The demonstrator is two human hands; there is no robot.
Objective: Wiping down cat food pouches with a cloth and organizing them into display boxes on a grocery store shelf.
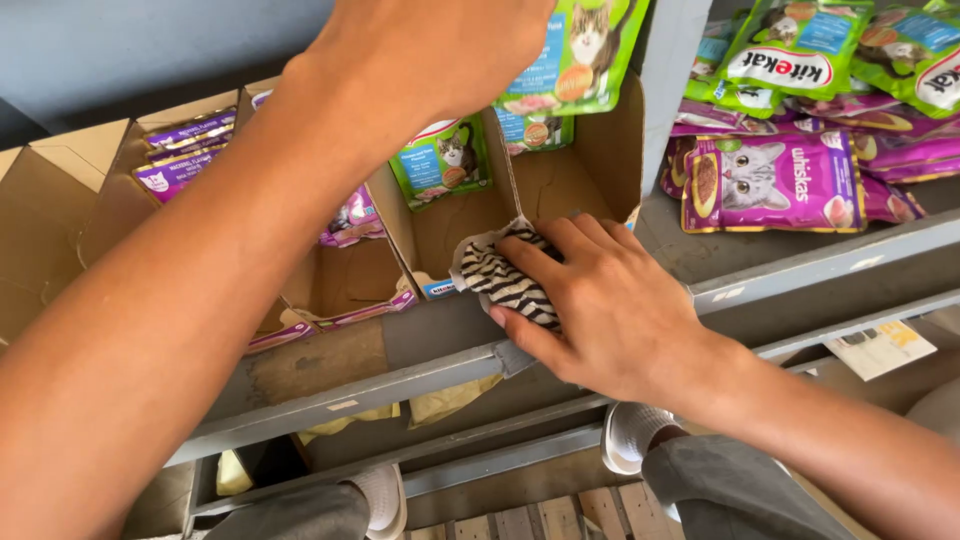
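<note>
Single head view: looks steeply down, close range, onto grey shelf (pixel 420 375) edge; feet visible below.

Shop aisle — grey metal shelf (pixel 800 268) stacked with cat food pouches (pixel 770 180), open cardboard display boxes (pixel 590 160), price tag (pixel 880 347) on shelf edge.
</note>
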